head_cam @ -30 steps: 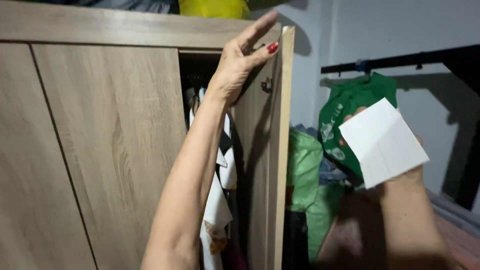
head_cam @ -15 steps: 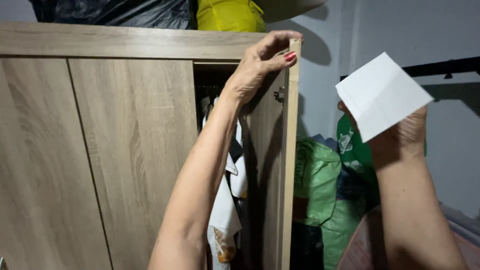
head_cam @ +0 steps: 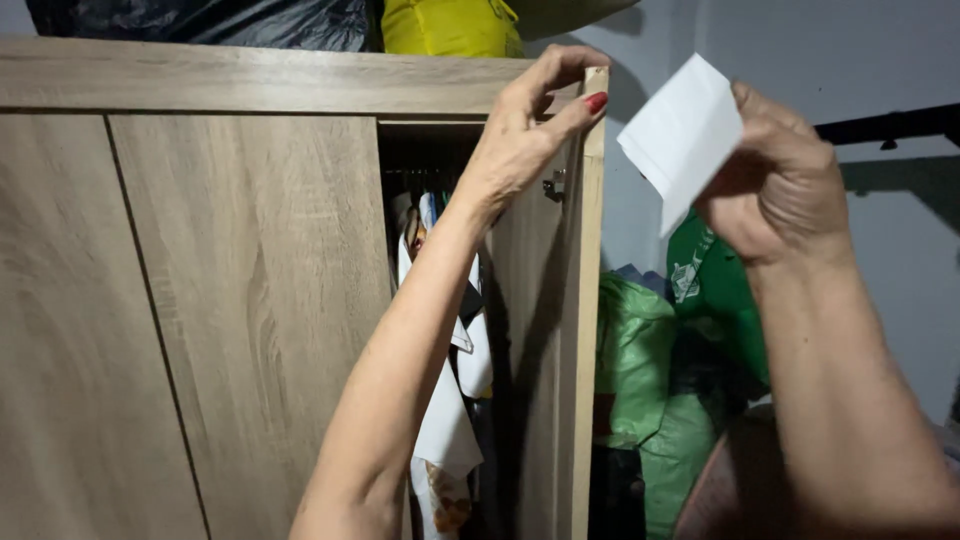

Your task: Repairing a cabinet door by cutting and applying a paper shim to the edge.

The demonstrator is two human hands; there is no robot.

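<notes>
Now, left hand (head_cam: 525, 130): I had it raised to the top corner of the open wardrobe door (head_cam: 560, 330), fingers curled over the upper edge, thumb pressed against the door's face; grip clenched on the door itself.
Right hand (head_cam: 780, 180): I held it up beside the door, at about the same height as my left, fingers pinched round a folded white paper (head_cam: 680, 135); grip closed on the paper.
White paper: it stuck out from my fingers toward the door's top corner, near it but not touching; flat, one corner pointing down.
Wardrobe (head_cam: 200, 300): light wood grain, two closed panels on the left side, one narrow door swung open on the right.
Wardrobe contents: hanging clothes (head_cam: 450, 400) showed in the gap behind my left forearm, mostly white cloth with a patterned piece low down; the interior above them was dark, and I could not tell how full it was.
Wardrobe top: a black plastic bag (head_cam: 200, 20) and a yellow bag (head_cam: 450, 25) sat on it, side by side, both cut off by the frame.
Beside the wardrobe: green bags (head_cam: 640, 350) were piled against the grey wall (head_cam: 900, 60), just right of the open door; their contents were hidden.
Wall: a dark rail (head_cam: 890, 125) ran across it behind my right hand.
</notes>
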